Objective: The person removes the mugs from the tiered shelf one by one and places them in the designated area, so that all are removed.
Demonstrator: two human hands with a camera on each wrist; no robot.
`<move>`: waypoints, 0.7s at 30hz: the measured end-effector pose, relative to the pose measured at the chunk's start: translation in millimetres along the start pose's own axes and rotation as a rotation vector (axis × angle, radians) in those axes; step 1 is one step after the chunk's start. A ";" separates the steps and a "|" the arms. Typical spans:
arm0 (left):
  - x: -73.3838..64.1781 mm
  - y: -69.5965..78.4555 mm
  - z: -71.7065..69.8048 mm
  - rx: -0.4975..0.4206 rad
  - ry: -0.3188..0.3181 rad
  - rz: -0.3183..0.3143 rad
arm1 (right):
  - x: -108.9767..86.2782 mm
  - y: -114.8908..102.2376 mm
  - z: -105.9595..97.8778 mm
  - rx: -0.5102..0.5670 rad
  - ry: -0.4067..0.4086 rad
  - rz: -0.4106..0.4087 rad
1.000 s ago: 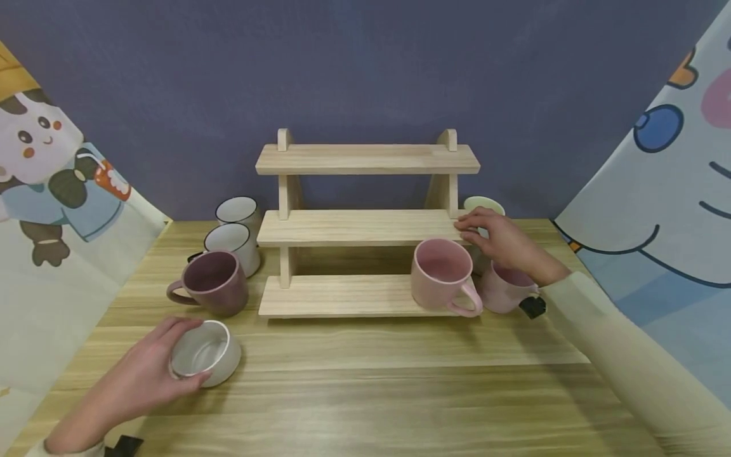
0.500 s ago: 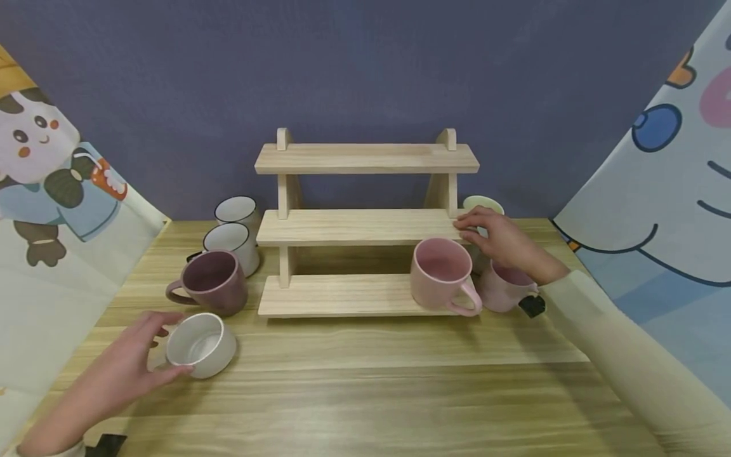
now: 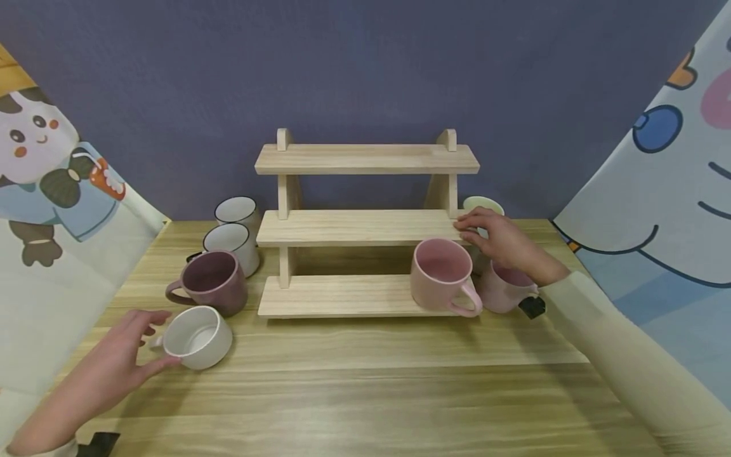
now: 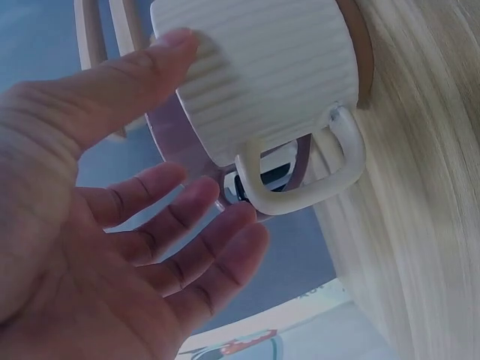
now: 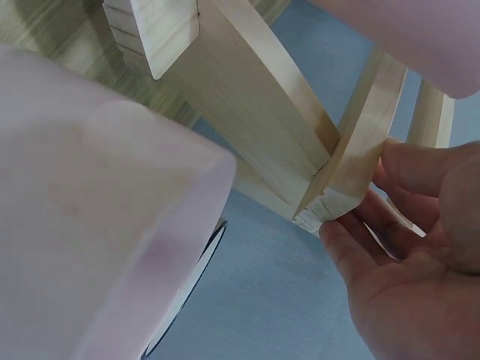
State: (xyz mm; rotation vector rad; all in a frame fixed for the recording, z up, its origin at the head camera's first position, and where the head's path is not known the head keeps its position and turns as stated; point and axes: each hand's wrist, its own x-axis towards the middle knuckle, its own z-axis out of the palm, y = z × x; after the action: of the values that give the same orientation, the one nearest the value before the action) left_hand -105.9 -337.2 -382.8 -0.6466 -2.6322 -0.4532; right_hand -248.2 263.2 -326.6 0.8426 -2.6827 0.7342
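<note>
A white cup [image 3: 197,339] with a handle and ribbed sides sits upright at the front left of the table. My left hand [image 3: 108,362] is beside it, fingers spread and loosely bent. In the left wrist view the thumb [image 4: 127,82] overlaps the cup's side; whether it touches is unclear. The other fingers stand apart from the handle. My right hand [image 3: 499,240] grips the right end of the middle board of a wooden three-tier shelf [image 3: 354,227]. In the right wrist view, thumb and fingers lie around that board end. A pink mug [image 3: 441,273] stands on the bottom tier's right.
Left of the shelf stand a purple mug [image 3: 214,282] and two dark-rimmed white mugs [image 3: 242,251]. To its right are another pink mug [image 3: 502,292] and a pale green-rimmed cup [image 3: 484,203], both partly behind the right hand and arm. A blue wall [image 3: 365,70] rises behind.
My left hand has let go of the white cup and drawn back left, fingers spreading. The cup sits slightly farther back and left, its handle now showing. The right hand stays put.
</note>
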 end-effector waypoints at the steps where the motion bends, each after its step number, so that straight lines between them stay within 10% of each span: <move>1: 0.1 -0.6 0.3 0.006 0.000 0.000 | 0.0 0.2 0.2 -0.001 0.004 -0.005; 11: 1.9 2.6 -1.1 0.002 0.011 0.009 | -0.8 -0.1 -0.2 -0.005 0.010 -0.015; 21: 38.3 45.4 -15.2 -0.031 0.056 -0.040 | -1.4 -3.4 -2.1 -0.002 -0.014 0.016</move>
State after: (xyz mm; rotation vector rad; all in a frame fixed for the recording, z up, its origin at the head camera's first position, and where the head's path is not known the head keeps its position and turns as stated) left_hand -110.2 -290.8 -342.9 -0.5830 -2.5936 -0.5173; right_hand -245.0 262.6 -324.0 0.8297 -2.7048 0.7315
